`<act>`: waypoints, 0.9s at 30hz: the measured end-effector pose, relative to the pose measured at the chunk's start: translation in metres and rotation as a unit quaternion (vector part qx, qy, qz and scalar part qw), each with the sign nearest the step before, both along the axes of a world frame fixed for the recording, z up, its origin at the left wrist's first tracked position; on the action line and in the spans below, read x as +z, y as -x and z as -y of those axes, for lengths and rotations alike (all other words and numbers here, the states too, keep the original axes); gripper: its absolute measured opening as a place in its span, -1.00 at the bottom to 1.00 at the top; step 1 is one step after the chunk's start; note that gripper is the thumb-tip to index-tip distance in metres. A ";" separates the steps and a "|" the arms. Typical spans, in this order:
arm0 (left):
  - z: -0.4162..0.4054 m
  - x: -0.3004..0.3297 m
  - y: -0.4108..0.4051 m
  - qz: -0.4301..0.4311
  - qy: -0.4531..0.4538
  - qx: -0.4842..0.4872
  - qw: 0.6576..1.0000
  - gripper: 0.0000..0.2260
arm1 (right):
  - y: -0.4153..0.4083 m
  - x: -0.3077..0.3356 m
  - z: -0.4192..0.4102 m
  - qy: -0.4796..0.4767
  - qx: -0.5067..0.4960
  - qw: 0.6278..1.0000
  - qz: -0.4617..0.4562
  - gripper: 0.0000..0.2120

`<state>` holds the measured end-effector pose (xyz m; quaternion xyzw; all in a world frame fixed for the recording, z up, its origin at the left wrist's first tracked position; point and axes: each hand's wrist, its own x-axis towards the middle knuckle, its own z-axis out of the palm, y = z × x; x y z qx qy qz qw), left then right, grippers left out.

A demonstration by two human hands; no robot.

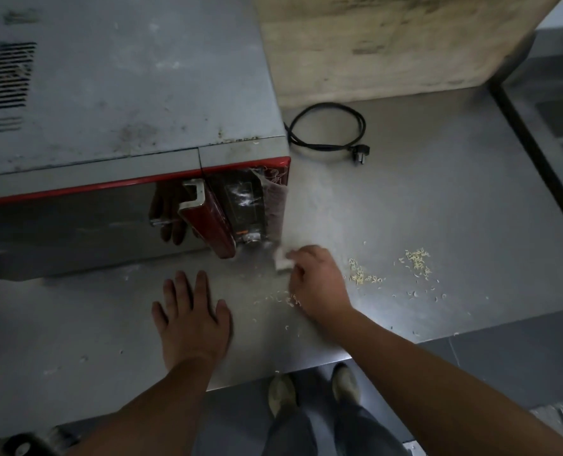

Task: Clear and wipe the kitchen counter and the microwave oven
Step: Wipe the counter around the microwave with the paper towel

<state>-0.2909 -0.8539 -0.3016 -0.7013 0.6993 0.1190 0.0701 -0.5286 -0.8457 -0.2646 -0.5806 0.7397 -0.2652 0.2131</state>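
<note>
A dusty grey microwave oven [109,93] with a red-trimmed front stands on the steel counter [438,209]. Cobwebs cover its control panel [250,199]. My right hand [316,284] pinches a small white wipe [281,263] on the counter just below the panel's lower right corner. My left hand [191,320] lies flat on the counter in front of the oven door, fingers straight and spread. Pale noodle crumbs [414,261] are scattered on the counter to the right of my right hand, and a few lie under my right wrist.
The oven's black power cord [326,126] lies coiled and unplugged on the counter behind, its plug to the right. A stained beige wall [388,44] stands behind it. The counter's front edge runs near my feet [313,390]; a dark ledge [536,143] borders the right.
</note>
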 end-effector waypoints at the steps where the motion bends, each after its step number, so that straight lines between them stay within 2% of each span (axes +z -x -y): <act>1: 0.000 0.001 0.000 0.000 0.003 0.000 1.000 -0.34 | 0.006 0.002 0.007 0.011 -0.054 0.998 0.007 -0.68; 4: 0.000 0.001 0.001 0.005 0.006 -0.002 1.000 -0.34 | 0.018 0.006 0.036 0.001 -0.131 0.991 0.001 -0.68; 8: -0.001 0.000 -0.001 0.001 0.015 0.000 1.000 -0.34 | 0.016 0.003 0.066 -0.060 -0.087 0.994 -0.020 -0.63; 13: 0.000 -0.001 -0.001 0.006 0.017 0.003 1.000 -0.34 | -0.002 -0.001 0.068 -0.076 0.012 0.997 -0.030 -0.63; 19: 0.001 -0.001 0.001 0.010 0.021 0.007 1.000 -0.33 | 0.027 -0.008 0.056 -0.087 0.152 0.984 -0.036 -0.53; 24: 0.003 0.001 0.003 0.013 0.021 0.012 1.000 -0.33 | 0.024 0.000 0.022 0.009 0.291 0.955 -0.065 -0.76; 25: 0.004 0.001 0.002 0.012 0.022 0.012 1.000 -0.33 | 0.027 0.001 0.017 -0.003 0.316 0.946 -0.067 -0.81; 27: 0.004 0.000 0.001 0.014 0.022 0.009 1.000 -0.33 | 0.041 0.003 0.009 -0.008 0.301 0.953 -0.030 -0.80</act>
